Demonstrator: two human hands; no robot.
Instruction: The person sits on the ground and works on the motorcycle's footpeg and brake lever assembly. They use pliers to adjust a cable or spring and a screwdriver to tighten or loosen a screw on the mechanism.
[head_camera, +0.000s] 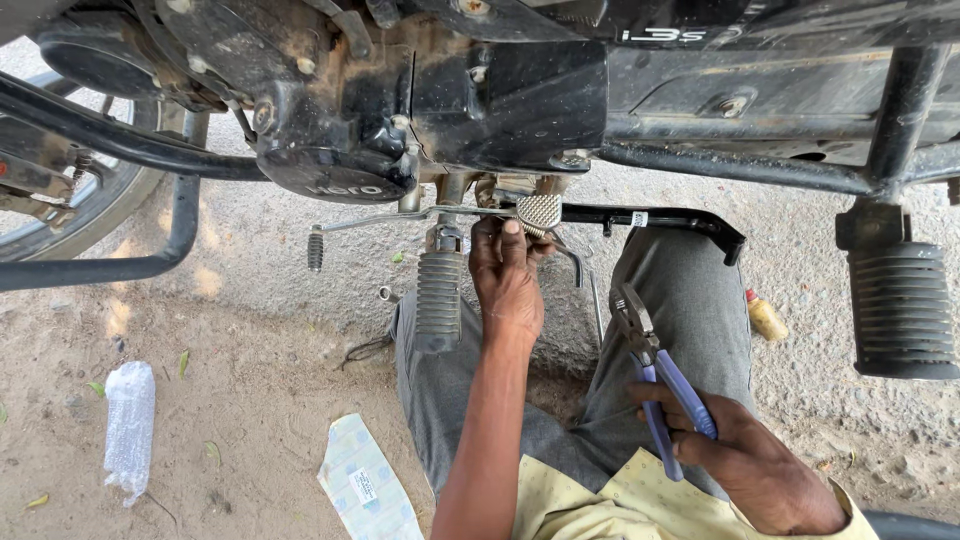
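While your left hand (505, 275) stretches far, fingers pinching beneath the ribbed metal brake pedal (539, 211), your right hand (745, 450) grips blue-handled steel pliers (655, 375) near your knee.

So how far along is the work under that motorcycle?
Mid-job, it seems. The left hand reaches up at the ridged metal brake pedal under the black engine. The right hand holds blue-handled pliers, not yet applied. A small ring-shaped part lies loose on the ground, so refitting probably remains.
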